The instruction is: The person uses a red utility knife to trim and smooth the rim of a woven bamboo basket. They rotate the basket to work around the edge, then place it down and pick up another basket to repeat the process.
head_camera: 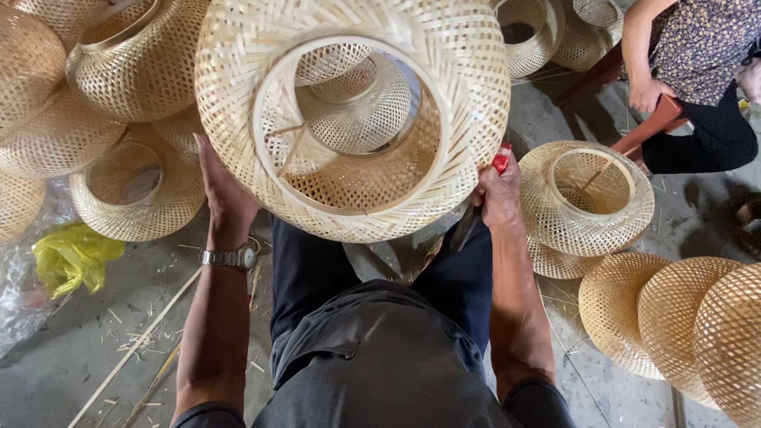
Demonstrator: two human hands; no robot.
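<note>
Fingers of my left hand lie flat against the woven bamboo shade, gripping its lower left side, while my right hand grasps its right rim together with a red-handled tool. It sits above my lap, opening facing me, with finished shades stacked around.

Finished woven bamboo shades piled upper left, one lying open-end up on the concrete floor right of centre, three more lined up at the right edge. Crumpled yellow plastic bag at left beside clear plastic sheet, loose bamboo strips scattered on floor. Second person sits top right on a red stool
</note>
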